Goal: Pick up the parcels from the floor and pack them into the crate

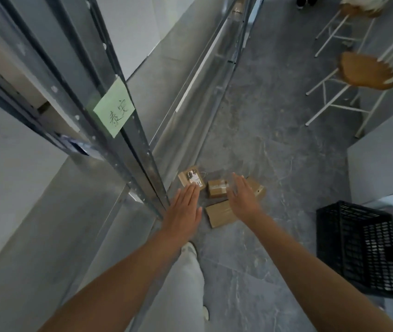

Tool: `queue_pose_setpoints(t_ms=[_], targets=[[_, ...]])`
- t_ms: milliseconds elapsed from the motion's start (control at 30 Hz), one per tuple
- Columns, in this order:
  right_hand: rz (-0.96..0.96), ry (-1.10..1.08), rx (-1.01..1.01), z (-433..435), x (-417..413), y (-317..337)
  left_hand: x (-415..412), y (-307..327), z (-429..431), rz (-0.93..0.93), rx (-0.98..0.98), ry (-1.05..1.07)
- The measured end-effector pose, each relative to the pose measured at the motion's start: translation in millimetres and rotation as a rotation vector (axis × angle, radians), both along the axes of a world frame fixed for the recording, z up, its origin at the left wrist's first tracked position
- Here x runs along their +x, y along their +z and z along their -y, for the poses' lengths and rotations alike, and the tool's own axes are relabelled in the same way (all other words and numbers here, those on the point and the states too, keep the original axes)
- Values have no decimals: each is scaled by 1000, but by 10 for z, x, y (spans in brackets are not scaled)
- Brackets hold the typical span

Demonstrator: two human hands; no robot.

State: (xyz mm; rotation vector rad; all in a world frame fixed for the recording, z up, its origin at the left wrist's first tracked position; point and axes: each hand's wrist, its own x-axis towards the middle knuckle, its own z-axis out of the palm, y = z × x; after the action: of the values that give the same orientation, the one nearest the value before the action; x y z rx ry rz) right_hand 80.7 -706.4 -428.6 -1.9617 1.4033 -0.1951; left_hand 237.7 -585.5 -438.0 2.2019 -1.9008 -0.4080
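Observation:
Several brown cardboard parcels lie on the grey floor by the foot of a metal rack. One with a white label point(190, 179) is at the left, a small taped one point(217, 188) sits in the middle, a flat one point(220, 213) is nearest me, and another point(257, 188) is partly hidden behind my right hand. My left hand point(184, 207) reaches out with straight fingers, its tips over the labelled parcel. My right hand point(243, 196) is stretched flat just right of the small parcel. Neither hand holds anything. The black plastic crate point(360, 250) stands on the floor at the right.
A tall metal rack upright point(128, 130) with a green paper note point(114, 107) rises at the left, close to my left arm. Two wooden-seated stools point(364, 70) with white legs stand at the back right. My light trouser leg and shoe point(190, 267) are below.

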Motion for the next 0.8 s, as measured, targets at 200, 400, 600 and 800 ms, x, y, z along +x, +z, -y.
queue_pose_setpoints(t_ms=[200, 400, 600, 800], targets=[[3, -35, 63, 812, 47, -339, -21, -470, 790, -49, 99, -1], [-44, -88, 166, 1598, 154, -906, 191, -984, 1520, -161, 239, 123], [-144, -57, 242, 1994, 277, -1692, 460, -1550, 2164, -336, 252, 481], [-216, -9, 381, 2107, 381, -3046, 598, -2824, 2485, -425, 274, 660]])
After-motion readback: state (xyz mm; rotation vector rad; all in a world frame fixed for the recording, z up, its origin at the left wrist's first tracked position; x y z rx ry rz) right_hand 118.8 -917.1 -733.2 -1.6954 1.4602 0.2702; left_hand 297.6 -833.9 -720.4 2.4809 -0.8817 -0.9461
